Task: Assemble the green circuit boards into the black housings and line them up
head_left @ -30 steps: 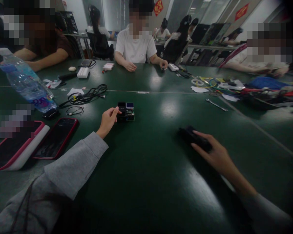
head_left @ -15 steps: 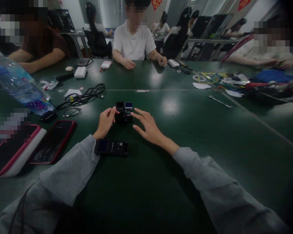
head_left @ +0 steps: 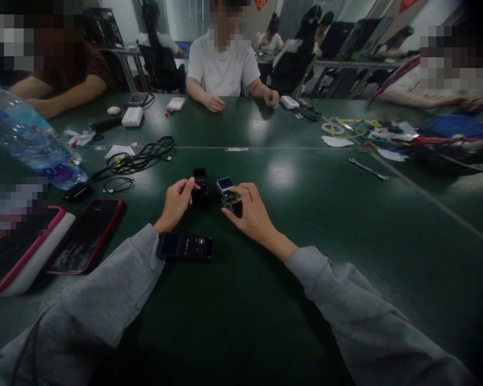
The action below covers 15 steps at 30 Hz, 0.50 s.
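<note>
My left hand (head_left: 176, 201) is closed on a small black plastic case (head_left: 200, 185), thumb and fingers at its left edge. To the right of it, my right hand (head_left: 253, 212) grips a small circuit board with a screen (head_left: 228, 192) between thumb and fingers. The board is tilted and stands apart from the case. Nearer to me, a black handheld device (head_left: 187, 246) with a dark screen and buttons lies flat on the green table (head_left: 241, 300), touching or nearly touching my left sleeve.
On the left are a phone with a red case (head_left: 86, 236), a plastic bottle (head_left: 32, 142) and black cables (head_left: 145, 155). A wrench (head_left: 368, 169) lies right, before a heap of wires (head_left: 386, 131). A person in a white shirt (head_left: 224, 67) sits opposite.
My right hand has closed on the circuit board and moved it right, away from the black case. My left hand stays at the case.
</note>
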### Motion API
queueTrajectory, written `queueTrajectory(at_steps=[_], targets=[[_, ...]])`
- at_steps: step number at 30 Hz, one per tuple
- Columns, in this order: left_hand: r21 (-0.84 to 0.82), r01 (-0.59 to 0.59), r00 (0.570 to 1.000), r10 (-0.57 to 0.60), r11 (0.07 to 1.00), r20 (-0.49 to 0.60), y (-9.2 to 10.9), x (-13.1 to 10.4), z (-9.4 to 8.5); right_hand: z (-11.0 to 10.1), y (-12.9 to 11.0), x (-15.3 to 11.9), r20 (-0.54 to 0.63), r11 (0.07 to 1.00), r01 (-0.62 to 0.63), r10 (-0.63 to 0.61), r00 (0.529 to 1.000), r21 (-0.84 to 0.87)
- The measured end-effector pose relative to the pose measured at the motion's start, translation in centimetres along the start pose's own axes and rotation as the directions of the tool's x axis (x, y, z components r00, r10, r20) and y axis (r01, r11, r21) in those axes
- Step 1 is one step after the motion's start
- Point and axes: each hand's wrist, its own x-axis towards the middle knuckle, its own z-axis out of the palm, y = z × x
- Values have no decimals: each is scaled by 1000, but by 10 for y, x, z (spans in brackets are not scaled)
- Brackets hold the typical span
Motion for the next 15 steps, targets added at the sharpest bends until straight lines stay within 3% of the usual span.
queueTrajectory(at_steps=[5, 8, 11, 13, 15], targets=[[2, -8, 1000, 8, 1000, 7, 1, -1, 0, 0, -1, -1, 129, 995, -97, 92, 987, 27], [5, -5, 1000, 5, 1000, 4, 2, -2, 0, -11, -10, -15, 174, 985, -151, 135, 976, 85], [-4, -10, 1000, 10, 1000, -5, 2, -2, -1, -34, -21, -52, 282, 979, -151, 108, 953, 134], [-15, -10, 1000, 10, 1000, -6, 1, -2, -1, -57, -22, -91, 379, 979, -111, 39, 925, 170], [-25, -6, 1000, 6, 1000, -3, 1, -2, 0, -86, -12, -137, 380, 979, -145, 80, 922, 145]])
